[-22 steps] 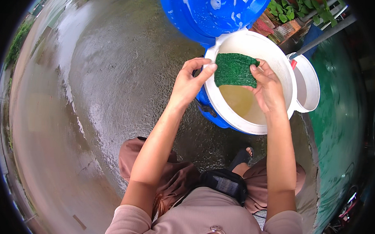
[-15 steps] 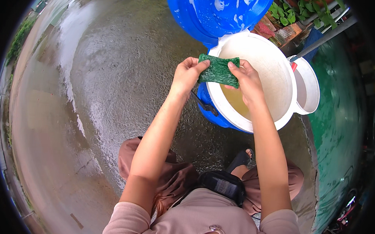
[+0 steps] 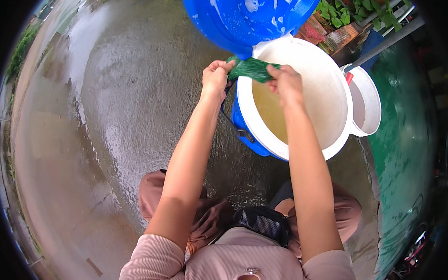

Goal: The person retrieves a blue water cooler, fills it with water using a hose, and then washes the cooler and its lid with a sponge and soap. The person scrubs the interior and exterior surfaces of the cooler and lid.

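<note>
A green scouring pad (image 3: 253,70) is stretched between my two hands, above the left rim of a blue cooler bucket with a white inside (image 3: 317,94). My left hand (image 3: 216,78) pinches the pad's left end, just outside the rim. The right end is gripped by my right hand (image 3: 286,83), over the bucket's opening. Some yellowish liquid (image 3: 270,107) lies at the bottom of the bucket. Its blue lid (image 3: 248,22) stands tipped back behind, with white suds on it.
To the right of the bucket stands a smaller white pail (image 3: 370,105) with something red at its rim. A grey pole (image 3: 387,44) slants above it. Wet concrete (image 3: 136,97) spreads to the left; leafy plants (image 3: 339,15) grow at the back.
The pad was flat and held squarely; now it is pulled out longer and narrower, partly bunched. Both hands have shifted a little to the left.
</note>
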`<state>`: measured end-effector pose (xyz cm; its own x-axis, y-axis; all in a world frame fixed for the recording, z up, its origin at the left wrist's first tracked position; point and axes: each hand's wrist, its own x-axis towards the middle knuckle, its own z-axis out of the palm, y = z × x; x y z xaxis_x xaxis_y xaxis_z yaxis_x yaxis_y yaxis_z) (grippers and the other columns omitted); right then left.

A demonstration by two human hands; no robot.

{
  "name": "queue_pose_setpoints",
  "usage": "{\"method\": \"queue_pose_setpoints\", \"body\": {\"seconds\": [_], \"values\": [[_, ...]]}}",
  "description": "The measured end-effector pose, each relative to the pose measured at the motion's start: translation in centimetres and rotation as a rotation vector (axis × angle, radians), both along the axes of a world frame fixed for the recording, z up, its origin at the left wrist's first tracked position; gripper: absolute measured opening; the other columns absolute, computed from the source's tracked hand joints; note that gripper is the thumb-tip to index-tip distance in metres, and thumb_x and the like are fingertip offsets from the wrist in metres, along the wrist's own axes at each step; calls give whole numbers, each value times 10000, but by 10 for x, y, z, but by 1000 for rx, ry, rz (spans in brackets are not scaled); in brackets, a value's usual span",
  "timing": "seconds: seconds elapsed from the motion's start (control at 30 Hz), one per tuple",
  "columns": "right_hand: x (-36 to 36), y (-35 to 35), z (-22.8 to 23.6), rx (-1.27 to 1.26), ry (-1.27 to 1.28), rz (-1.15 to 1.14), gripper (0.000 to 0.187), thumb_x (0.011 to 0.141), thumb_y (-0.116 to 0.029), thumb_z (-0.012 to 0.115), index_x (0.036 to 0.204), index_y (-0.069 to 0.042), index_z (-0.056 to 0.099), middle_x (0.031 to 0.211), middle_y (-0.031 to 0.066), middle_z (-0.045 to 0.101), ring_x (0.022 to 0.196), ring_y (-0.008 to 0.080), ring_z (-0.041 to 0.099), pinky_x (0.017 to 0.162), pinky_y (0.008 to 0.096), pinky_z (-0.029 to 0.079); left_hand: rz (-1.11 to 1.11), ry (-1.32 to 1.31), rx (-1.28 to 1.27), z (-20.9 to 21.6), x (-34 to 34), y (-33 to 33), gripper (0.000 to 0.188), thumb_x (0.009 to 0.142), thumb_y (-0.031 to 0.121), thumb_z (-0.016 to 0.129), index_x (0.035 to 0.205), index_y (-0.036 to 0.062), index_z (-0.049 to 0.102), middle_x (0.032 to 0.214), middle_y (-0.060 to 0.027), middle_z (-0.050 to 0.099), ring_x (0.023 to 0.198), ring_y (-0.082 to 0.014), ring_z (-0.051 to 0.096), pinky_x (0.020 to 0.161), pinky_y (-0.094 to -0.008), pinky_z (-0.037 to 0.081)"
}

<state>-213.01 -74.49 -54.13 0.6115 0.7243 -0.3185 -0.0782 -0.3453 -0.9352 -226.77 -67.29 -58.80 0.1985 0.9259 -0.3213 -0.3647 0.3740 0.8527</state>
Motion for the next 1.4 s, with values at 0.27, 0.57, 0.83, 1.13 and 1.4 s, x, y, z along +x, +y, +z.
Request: {"method": "queue_pose_setpoints", "body": {"seconds": [0.27,0.57,0.83,1.13,1.4], "values": [[-12,6,-7,93,-123,-88,168,763,-94,671,731,-17,525,564,18,511,470,73,440,427,217,344,19,128,89,-2,-3,17,163,780,62,645,704,81,501,646,-3,532,564,-80,470,509,-214,363],[-15,18,-20,48,-305,8,228,727,-179,680,832,5,593,686,120,621,594,197,590,590,322,455,43,173,4,-37,12,12,189,760,32,667,692,71,496,640,7,514,575,-79,445,544,-219,379],[12,-12,-2,-111,-229,-63,192,728,-142,663,823,8,591,670,121,606,597,182,578,581,323,458,-35,120,131,-2,11,6,175,771,60,651,677,73,504,637,15,505,584,-72,431,521,-228,338],[-9,-41,22,-124,-122,274,133,748,-109,660,750,-22,559,628,71,579,487,133,531,464,281,418,-340,562,108,29,-65,-32,170,806,208,605,729,125,478,710,13,544,638,-81,462,552,-238,324],[60,-64,70,145,-129,88,342,806,-232,584,1035,11,510,894,97,601,791,185,588,678,312,474,-159,623,401,76,-34,-89,319,834,296,617,969,12,570,857,-62,606,782,-131,556,695,-265,441]]}}
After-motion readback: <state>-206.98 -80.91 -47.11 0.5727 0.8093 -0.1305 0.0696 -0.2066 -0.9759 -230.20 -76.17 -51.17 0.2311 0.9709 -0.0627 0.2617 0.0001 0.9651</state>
